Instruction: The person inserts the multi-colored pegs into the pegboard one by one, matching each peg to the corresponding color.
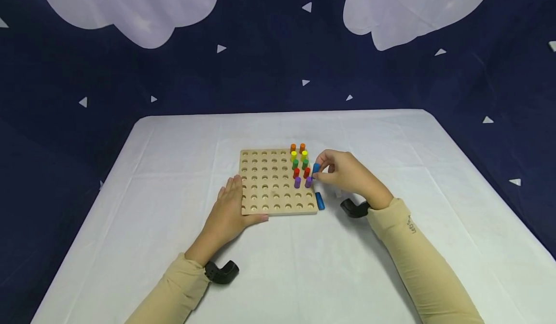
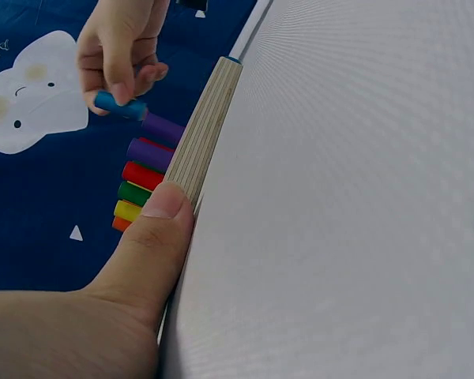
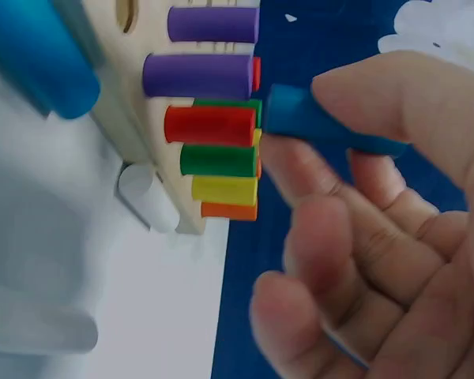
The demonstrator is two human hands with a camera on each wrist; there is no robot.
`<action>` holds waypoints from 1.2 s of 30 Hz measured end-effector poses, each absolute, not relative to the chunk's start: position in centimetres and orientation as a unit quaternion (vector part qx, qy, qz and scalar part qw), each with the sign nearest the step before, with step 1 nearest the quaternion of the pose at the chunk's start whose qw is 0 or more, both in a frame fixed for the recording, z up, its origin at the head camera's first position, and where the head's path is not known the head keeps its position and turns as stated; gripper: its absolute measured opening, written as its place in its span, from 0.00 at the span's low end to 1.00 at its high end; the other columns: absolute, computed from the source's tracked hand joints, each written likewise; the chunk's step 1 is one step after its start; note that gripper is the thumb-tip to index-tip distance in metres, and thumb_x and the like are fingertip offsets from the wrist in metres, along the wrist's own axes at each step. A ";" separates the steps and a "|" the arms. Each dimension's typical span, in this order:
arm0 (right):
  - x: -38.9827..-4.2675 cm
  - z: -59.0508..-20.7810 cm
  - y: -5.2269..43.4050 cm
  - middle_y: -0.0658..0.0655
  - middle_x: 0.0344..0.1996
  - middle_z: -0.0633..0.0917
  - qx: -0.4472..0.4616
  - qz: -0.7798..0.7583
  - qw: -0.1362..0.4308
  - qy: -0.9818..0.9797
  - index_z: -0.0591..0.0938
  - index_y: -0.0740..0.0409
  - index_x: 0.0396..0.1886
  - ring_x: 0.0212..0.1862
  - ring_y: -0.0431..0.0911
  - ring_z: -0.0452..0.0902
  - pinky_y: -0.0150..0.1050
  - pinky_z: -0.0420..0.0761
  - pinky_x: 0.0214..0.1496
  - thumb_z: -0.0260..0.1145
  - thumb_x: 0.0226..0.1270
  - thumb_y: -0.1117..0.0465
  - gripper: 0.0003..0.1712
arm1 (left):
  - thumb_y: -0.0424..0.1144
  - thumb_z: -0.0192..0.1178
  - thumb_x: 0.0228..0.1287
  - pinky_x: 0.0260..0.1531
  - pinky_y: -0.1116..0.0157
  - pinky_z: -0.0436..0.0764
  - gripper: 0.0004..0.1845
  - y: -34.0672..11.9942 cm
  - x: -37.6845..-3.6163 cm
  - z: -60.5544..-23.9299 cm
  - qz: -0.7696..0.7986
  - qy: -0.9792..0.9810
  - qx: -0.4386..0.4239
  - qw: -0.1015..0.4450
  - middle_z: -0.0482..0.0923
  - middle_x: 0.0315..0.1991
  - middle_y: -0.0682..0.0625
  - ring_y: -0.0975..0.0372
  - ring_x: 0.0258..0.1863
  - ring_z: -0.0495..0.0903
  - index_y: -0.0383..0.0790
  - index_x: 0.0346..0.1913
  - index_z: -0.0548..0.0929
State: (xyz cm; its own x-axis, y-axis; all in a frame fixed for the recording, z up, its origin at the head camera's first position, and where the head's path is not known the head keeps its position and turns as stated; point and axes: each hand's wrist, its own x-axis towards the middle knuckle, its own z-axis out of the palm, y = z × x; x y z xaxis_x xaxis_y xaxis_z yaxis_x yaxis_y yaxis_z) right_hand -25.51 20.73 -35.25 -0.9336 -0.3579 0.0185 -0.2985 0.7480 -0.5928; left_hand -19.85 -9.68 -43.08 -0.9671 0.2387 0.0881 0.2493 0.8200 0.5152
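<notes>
My left hand (image 1: 228,205) rests at the near left corner of a wooden pegboard (image 1: 270,191), fingers laid along its left side. Its thumb (image 2: 146,241) presses on the front edge. Beside the board's right edge, my right hand (image 1: 347,172) pinches a blue peg (image 3: 292,110) between thumb and fingers. That peg is held above the table, level with the standing pegs' tops and close to a purple peg (image 1: 308,182). Pairs of orange, yellow (image 1: 293,156), green, red (image 1: 297,173) and purple pegs stand in the board's two right columns, from back to front.
A second blue peg (image 1: 320,201) lies on the white table against the board's near right edge. White pegs (image 3: 146,197) lie right of the board, pale against the cloth. Several bare holes fill the board's left part and front rows. A dark blue curtain (image 1: 260,82) hangs behind.
</notes>
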 end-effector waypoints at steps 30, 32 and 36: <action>-24.3 -36.3 17.7 0.45 0.31 0.88 -0.239 -0.301 0.090 0.919 0.82 0.50 0.34 0.32 0.41 0.80 0.35 0.78 0.30 0.76 0.58 0.59 0.10 | 0.68 0.71 0.47 0.79 0.47 0.43 0.71 -9.8 -20.2 -42.8 -0.272 -0.954 -0.121 -0.011 0.42 0.79 0.33 0.45 0.80 0.41 0.25 0.77 0.41; -24.3 -36.4 17.6 0.45 0.31 0.88 -0.240 -0.292 0.094 0.921 0.82 0.50 0.34 0.32 0.40 0.80 0.35 0.79 0.32 0.76 0.58 0.58 0.10 | 0.68 0.70 0.47 0.79 0.46 0.44 0.71 -9.8 -20.1 -42.9 -0.271 -0.955 -0.120 -0.012 0.42 0.79 0.33 0.44 0.80 0.41 0.25 0.77 0.41; -24.4 -36.7 17.5 0.45 0.31 0.88 -0.237 -0.278 0.098 0.926 0.82 0.49 0.33 0.31 0.40 0.80 0.35 0.79 0.32 0.76 0.58 0.58 0.09 | 0.69 0.70 0.47 0.79 0.47 0.44 0.71 -9.7 -20.1 -42.9 -0.271 -0.955 -0.121 -0.014 0.42 0.79 0.33 0.45 0.80 0.41 0.26 0.77 0.41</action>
State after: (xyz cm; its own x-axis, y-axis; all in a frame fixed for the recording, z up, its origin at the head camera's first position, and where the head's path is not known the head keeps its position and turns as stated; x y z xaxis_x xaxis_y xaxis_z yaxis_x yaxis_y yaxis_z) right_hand -24.36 17.46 -36.66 -0.8686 -0.4930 -0.0496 -0.3844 0.7335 -0.5605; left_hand -20.15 -9.72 -42.90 -0.9704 0.2384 0.0381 0.2229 0.8241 0.5207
